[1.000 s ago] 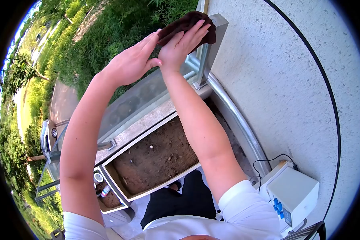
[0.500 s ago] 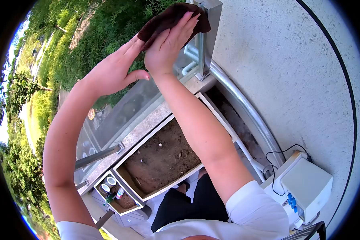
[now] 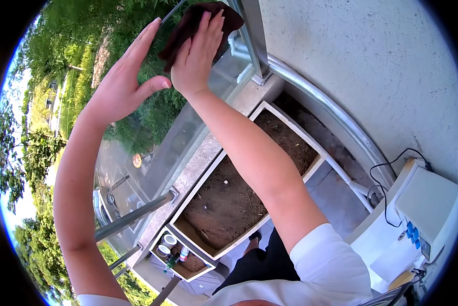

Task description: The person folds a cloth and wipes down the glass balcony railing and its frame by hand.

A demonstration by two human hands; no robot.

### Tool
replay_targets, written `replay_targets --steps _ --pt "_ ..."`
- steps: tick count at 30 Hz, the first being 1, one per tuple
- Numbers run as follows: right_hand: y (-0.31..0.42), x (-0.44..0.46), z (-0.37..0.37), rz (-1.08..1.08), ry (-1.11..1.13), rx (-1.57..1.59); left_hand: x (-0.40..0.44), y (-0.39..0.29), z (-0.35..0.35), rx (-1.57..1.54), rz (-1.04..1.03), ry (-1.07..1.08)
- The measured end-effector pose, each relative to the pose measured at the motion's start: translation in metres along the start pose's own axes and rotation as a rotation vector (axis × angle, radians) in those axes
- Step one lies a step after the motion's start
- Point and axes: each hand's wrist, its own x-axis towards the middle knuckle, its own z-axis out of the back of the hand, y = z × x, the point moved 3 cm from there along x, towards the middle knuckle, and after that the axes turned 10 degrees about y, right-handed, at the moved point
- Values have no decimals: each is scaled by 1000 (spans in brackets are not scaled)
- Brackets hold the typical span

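Note:
Flat under my right hand (image 3: 196, 61), a dark brown cloth (image 3: 185, 25) is pressed against a clear glass panel (image 3: 160, 132) at its upper end, near a metal post (image 3: 254, 35). The fingers of that hand lie extended on the cloth and keep hold of it. My left hand (image 3: 122, 84) is open, thumb apart from the straight fingers. Its fingertips are close to the glass panel's upper edge, left of the cloth; I cannot tell whether they touch it. Nothing is held in it.
Below my arms stands a long planter of soil (image 3: 229, 204), with a smaller planter box (image 3: 188, 275) holding cups and a bottle. A metal rail (image 3: 137, 217) braces the glass. A white appliance (image 3: 427, 204) with a black cable stands right by the concrete wall (image 3: 351, 61). Trees are beyond the glass.
My right hand and the cloth have shifted left in view. My left hand has come away from the cloth's edge, also leftward. The camera view has moved, so planters and appliance appear further right.

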Motion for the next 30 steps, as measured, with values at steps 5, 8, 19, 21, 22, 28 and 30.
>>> replay_targets --steps 5,8,19,21,22,28,30 --pt "6 6 15 13 -21 241 1 -2 3 -34 21 14" --pt "15 10 18 -65 -5 196 2 -5 4 -28 21 28" --pt "40 40 10 -313 -39 106 3 -4 6 -44 43 63" --pt "42 47 13 -332 -61 121 3 -3 5 -43 45 64" --pt "42 49 13 -341 -71 128 2 -4 4 -40 48 67" --pt "35 47 13 -326 -74 72 2 -7 7 -63 40 75" --pt "29 46 15 -314 -103 73 2 -7 8 -69 38 79"
